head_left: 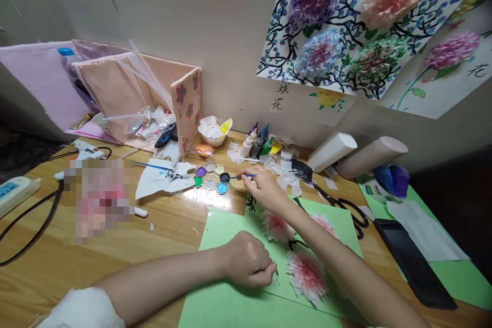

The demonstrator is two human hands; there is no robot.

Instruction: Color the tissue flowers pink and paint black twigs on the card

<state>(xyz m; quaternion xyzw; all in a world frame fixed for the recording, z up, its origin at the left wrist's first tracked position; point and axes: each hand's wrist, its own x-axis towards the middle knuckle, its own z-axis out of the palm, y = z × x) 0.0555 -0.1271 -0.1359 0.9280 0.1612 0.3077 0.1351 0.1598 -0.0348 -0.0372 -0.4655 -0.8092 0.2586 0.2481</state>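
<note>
My right hand (263, 187) pinches a thin blue paintbrush (246, 176). The brush tip is at the black paint well (225, 178) of a clear flower-shaped palette (211, 184), which also holds purple, green and blue paint. Curled into a fist, my left hand (249, 261) rests on light green paper (223, 230); nothing shows in its fingers. Pink-and-white paper flowers (307, 274) lie on the green sheet beside it, with dark painted branch strokes between them. My right forearm partly covers the sheet and its flowers.
A paint-stained tissue (163, 180) with another brush (154, 165) lies left of the palette. Paint bottles (255, 144), black scissors (338, 200) and a black phone-like slab (415, 261) surround the work. A glue gun (79, 152) and cables lie at left; a pink box (186, 102) stands behind.
</note>
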